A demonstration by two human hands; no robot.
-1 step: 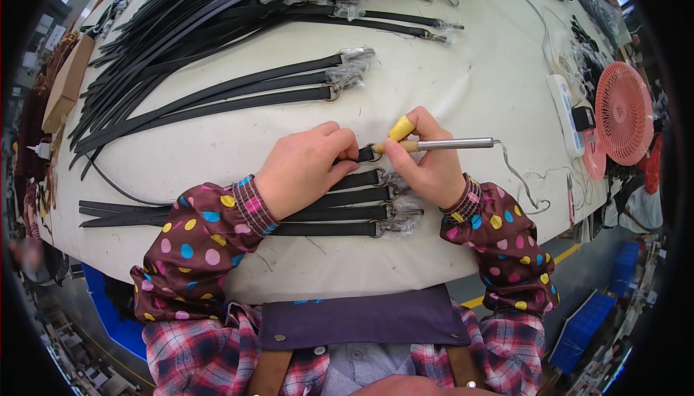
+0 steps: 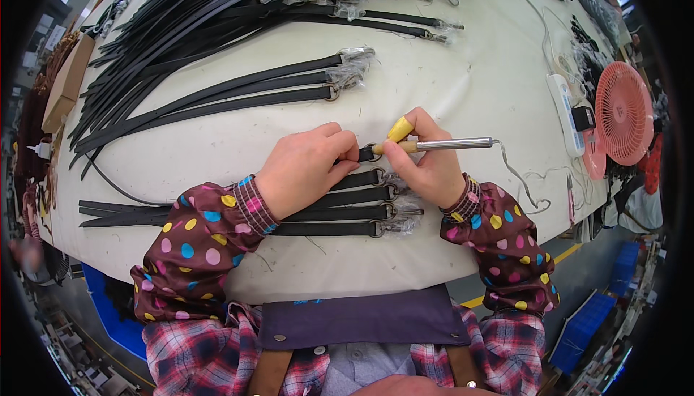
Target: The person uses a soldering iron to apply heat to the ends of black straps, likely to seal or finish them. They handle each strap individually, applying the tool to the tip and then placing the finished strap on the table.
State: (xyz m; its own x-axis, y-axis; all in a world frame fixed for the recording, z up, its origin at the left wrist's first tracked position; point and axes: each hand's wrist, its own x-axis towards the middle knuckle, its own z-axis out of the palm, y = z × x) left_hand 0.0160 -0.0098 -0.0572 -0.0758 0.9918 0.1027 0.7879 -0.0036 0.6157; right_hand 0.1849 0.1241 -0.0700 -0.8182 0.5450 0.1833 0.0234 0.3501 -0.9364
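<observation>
My left hand (image 2: 307,161) pinches a black strap (image 2: 366,154) close to its end, where a metal ring sits. My right hand (image 2: 434,168) grips a corded pen-shaped tool (image 2: 457,143) with a tan handle and a silver metal tube. The handle's tip meets the ring end of the strap; whether it touches strap or ring I cannot tell. A yellow finger cover (image 2: 400,129) is on a finger of the right hand. Below both hands lie several black straps (image 2: 361,196), their ringed ends to the right, some hardware wrapped in clear plastic (image 2: 406,215).
Three black straps (image 2: 267,99) lie beyond my hands, beside a large pile of straps (image 2: 188,20). At the right stand a pink fan (image 2: 623,112) and a white power strip (image 2: 565,114). The tool's grey cord (image 2: 515,172) trails over the white table (image 2: 463,92). A cardboard box (image 2: 69,85) is at left.
</observation>
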